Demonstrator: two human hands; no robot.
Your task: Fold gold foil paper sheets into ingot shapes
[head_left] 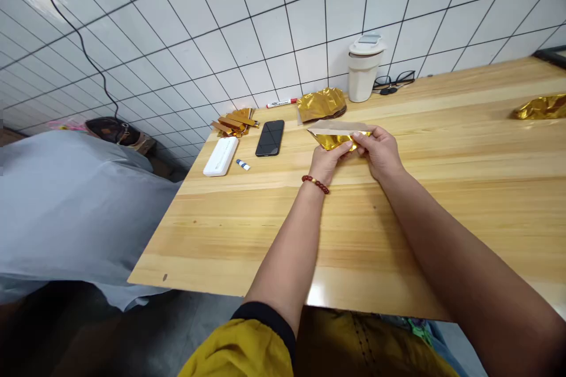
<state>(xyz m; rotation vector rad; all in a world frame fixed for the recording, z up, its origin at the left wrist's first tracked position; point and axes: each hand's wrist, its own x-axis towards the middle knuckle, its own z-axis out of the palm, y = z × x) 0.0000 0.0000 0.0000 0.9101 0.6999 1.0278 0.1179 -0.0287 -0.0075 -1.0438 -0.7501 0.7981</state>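
Both my hands hold one sheet of gold foil paper [336,133] just above the wooden table [442,206]; its plain brownish back faces up along the far edge and the shiny gold shows below. My left hand [326,162], with a red bead bracelet at the wrist, pinches the sheet's near left part. My right hand [380,150] pinches its right end, fingers curled round the edge.
Behind the sheet lies a pile of gold foil sheets [321,104], a red marker [282,103] and a white lidded cup [364,67] with glasses [395,80]. To the left: folded gold pieces [234,122], a black phone [270,137], a white case [220,156]. More foil [541,107] lies far right.
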